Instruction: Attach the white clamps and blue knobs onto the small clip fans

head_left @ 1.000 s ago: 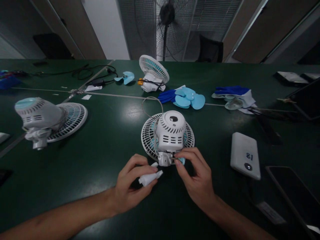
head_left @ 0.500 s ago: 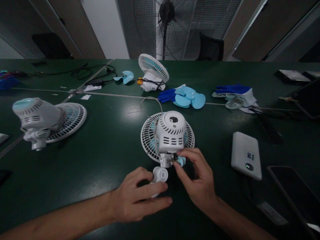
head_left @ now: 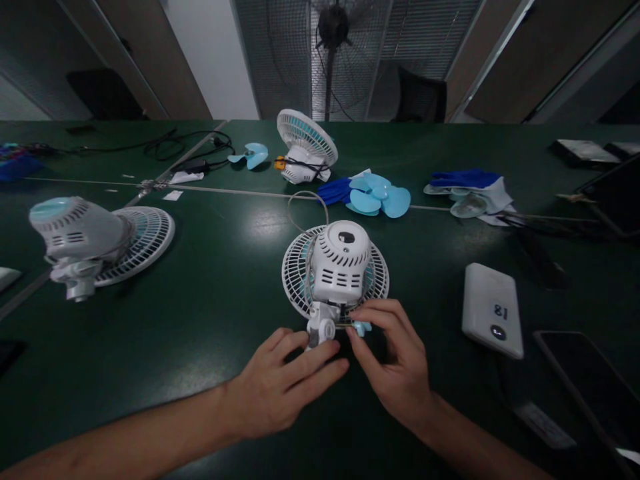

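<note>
1. Head view: green table [head_left: 220,333], with the fan [head_left: 343,260] laid grille-down at mid-table.
2. Left hand [head_left: 275,383] is angled inward, back upward; the white part [head_left: 326,331] is gripped by its fingers at the fan's neck.
3. Blue knob [head_left: 363,328] is pinched by the right hand's [head_left: 395,357] thumb and forefinger.
</note>
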Available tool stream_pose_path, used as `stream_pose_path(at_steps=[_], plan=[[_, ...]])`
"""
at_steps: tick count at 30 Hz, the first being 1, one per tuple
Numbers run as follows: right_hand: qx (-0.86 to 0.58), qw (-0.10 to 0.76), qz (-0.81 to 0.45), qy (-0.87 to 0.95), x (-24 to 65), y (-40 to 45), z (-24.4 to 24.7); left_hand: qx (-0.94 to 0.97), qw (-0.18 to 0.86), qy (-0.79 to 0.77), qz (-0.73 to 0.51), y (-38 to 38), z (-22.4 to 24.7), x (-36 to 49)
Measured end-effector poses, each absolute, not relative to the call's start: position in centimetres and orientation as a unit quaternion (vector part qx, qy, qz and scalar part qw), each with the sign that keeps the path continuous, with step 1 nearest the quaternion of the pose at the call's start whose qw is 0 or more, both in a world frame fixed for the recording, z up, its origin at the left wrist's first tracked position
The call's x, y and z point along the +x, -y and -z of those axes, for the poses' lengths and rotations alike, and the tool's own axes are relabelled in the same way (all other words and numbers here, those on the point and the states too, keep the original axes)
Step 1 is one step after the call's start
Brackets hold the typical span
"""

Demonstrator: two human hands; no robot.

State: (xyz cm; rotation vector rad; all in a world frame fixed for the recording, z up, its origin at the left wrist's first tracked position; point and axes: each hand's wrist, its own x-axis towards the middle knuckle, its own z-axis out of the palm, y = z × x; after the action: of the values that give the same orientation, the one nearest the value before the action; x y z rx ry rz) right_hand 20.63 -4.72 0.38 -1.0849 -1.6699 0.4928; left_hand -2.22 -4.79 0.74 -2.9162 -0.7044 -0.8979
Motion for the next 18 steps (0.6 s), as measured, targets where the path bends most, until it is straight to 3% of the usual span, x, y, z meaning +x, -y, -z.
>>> stream_pose_path(at_steps=[6,18], plan=[[-0.431,0.530,-0.198,0.703,20.70,4.85,-0.21,-0.904,-0.032,0.260,0.337,4.69,-0.36,-2.09],[-0.422,0.545,-0.151,0.708,20.22,4.52,-0.20,-0.918,-0.054,0.229,0.318,4.31,-1.20,-1.30]])
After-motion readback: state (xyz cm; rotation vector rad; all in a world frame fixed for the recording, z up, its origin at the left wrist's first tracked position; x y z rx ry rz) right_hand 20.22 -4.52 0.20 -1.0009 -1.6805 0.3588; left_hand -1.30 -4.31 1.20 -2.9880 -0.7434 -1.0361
